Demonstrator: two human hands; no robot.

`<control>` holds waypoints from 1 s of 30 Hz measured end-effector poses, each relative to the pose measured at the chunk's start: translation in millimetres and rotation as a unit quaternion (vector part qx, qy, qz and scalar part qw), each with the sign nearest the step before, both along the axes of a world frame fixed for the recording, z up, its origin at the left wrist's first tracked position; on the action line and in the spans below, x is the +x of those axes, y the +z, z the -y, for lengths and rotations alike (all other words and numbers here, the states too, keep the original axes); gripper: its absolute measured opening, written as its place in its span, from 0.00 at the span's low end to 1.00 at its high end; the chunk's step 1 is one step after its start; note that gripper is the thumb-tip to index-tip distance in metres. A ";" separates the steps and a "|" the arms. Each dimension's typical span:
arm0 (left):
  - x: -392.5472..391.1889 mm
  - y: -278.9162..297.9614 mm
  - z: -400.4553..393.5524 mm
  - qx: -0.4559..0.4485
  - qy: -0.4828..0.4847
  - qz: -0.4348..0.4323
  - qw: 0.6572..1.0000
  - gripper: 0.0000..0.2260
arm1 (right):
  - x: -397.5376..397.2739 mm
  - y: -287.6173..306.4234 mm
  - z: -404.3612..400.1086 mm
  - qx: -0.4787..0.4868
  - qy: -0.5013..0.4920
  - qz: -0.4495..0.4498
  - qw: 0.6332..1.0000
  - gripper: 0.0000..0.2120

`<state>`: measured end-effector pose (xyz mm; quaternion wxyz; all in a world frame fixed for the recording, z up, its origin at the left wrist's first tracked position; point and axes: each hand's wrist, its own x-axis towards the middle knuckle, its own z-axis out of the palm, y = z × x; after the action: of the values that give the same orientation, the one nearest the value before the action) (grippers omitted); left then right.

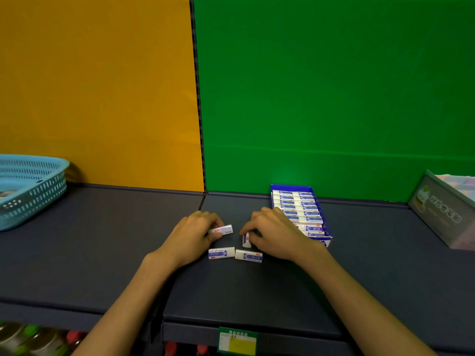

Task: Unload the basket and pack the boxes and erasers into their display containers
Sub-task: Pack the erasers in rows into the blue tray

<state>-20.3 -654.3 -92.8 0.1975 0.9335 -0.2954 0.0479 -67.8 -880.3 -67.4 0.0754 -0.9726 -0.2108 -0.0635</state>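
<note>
On the dark shelf (102, 253), my left hand (195, 232) pinches a white and blue eraser (225, 230) lying flat. My right hand (275, 232) grips another eraser (246, 239) that stands on end. Two more erasers lie just in front of my hands, one on the left (221, 253) and one on the right (248, 256). A blue display tray (291, 187) with rows of erasers sits right behind my right hand. The light blue basket (33, 191) stands at the far left; little of its inside shows.
A pale box with a cartoon print (442, 211) stands at the right edge of the shelf. An orange panel and a green panel form the back wall. A green and yellow price tag (237, 341) hangs on the shelf's front edge, with bottles below.
</note>
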 end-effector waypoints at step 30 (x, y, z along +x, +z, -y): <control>-6.9 8.6 11.4 -0.051 0.047 0.034 0.997 0.11 | 7.1 1.4 2.2 0.045 -0.005 0.012 0.999 0.15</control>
<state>-27.3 -665.7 -84.2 0.2321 0.9329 -0.2550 0.1040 -60.7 -882.5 -66.0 0.1167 -0.9684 -0.2033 -0.0851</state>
